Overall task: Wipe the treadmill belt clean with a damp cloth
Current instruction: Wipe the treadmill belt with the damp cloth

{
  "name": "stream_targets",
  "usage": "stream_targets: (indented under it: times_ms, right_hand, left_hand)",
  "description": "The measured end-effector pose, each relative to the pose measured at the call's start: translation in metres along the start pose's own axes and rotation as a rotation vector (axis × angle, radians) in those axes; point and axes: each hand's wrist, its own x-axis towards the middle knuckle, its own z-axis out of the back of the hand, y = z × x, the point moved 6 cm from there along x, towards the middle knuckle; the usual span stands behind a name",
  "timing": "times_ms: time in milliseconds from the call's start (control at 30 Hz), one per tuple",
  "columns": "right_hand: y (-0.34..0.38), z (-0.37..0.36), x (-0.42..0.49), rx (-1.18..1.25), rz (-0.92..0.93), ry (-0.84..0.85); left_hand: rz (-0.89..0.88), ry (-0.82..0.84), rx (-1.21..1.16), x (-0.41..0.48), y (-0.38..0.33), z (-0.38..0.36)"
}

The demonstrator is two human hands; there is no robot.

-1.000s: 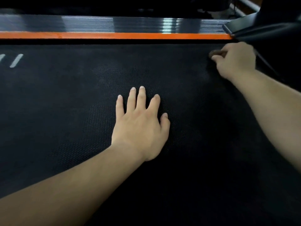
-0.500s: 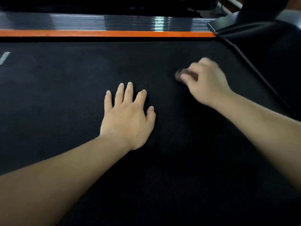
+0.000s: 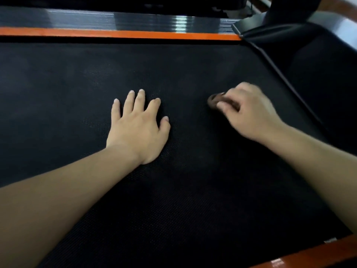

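The black textured treadmill belt (image 3: 173,190) fills most of the view. My left hand (image 3: 138,128) lies flat on the belt near its middle, fingers straight and spread. To its right, my right hand (image 3: 249,113) grips a small bunched dark brown cloth (image 3: 213,101) and holds it down on the belt. Only the cloth's left end shows past my fingers; the hand is slightly blurred.
An orange side strip (image 3: 119,33) and a glossy ribbed rail (image 3: 116,21) run along the far edge. A black motor cover (image 3: 318,60) and an upright base (image 3: 286,10) stand at the right. Another orange strip (image 3: 309,254) shows at the near right corner.
My right hand has swept the cloth from the far right corner of the belt toward me and leftward. My left hand stays flat on the belt. The view has shifted a little.
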Motion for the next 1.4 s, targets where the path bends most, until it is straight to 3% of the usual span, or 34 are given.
stream_targets:
  times_ms: [100,133,267,333,400,467,533,667,733,800,900,1000,1067,1133,1167,1300,1333,1400]
  right_hand:
    - [-0.049,0.008,0.013,0.015,-0.332,-0.103]
    - [-0.043,0.007,0.009,0.01,-0.36,-0.112]
    - [0.043,0.002,-0.048,0.188,-0.028,0.025]
    - [0.053,0.007,-0.067,0.216,0.095,0.094]
    - [0.022,0.014,-0.056,0.142,0.009,0.034]
    - [-0.02,0.018,-0.043,0.074,-0.233,-0.043]
    - [-0.019,0.016,-0.046,0.023,-0.342,-0.048]
    - [0.06,0.017,-0.093,0.23,-0.005,0.096]
    - [0.06,0.023,-0.099,0.219,0.103,0.157]
    - [0.021,0.03,-0.084,0.146,0.0,0.095]
    - [-0.024,0.036,-0.074,0.075,-0.266,0.027]
    - [0.017,0.037,-0.099,0.114,-0.149,0.073]
    - [0.044,0.037,-0.122,0.225,-0.033,0.179]
    - [0.033,0.039,-0.117,0.218,0.056,0.174]
    - [0.016,0.04,-0.106,0.18,0.049,0.121]
    - [-0.064,0.033,-0.069,0.046,-0.349,-0.034]
    - [-0.06,0.029,-0.072,0.04,-0.361,-0.035]
    - [-0.028,0.024,-0.087,0.108,-0.212,0.011]
  left_hand:
    - [-0.004,-0.003,0.001,0.0,0.0,0.0]
    - [-0.004,-0.004,0.0,0.0,0.0,-0.001]
    - [-0.001,-0.02,0.011,0.0,0.0,-0.001]
    - [-0.002,-0.023,0.009,0.0,0.0,0.0]
    - [-0.006,-0.02,0.003,0.0,-0.001,-0.001]
    - [-0.012,-0.018,-0.003,0.0,-0.002,-0.001]
    - [-0.007,-0.019,-0.004,0.0,-0.001,-0.001]
    - [-0.025,-0.033,-0.015,-0.001,-0.004,0.002]
    - [-0.12,-0.073,-0.065,-0.007,-0.011,0.009]
    - [-0.195,-0.096,-0.119,-0.01,-0.023,0.015]
    - [-0.055,0.035,-0.182,-0.008,-0.047,0.009]
    - [0.054,0.138,-0.088,-0.007,-0.078,-0.01]
    - [0.032,0.097,-0.015,-0.009,-0.086,-0.017]
    - [0.016,0.063,-0.011,-0.009,-0.084,-0.019]
    - [0.006,0.052,-0.009,-0.009,-0.084,-0.02]
    - [-0.009,0.054,0.008,-0.009,-0.086,-0.021]
    - [-0.012,0.054,0.013,-0.008,-0.087,-0.021]
    - [-0.018,0.05,0.03,-0.009,-0.087,-0.021]
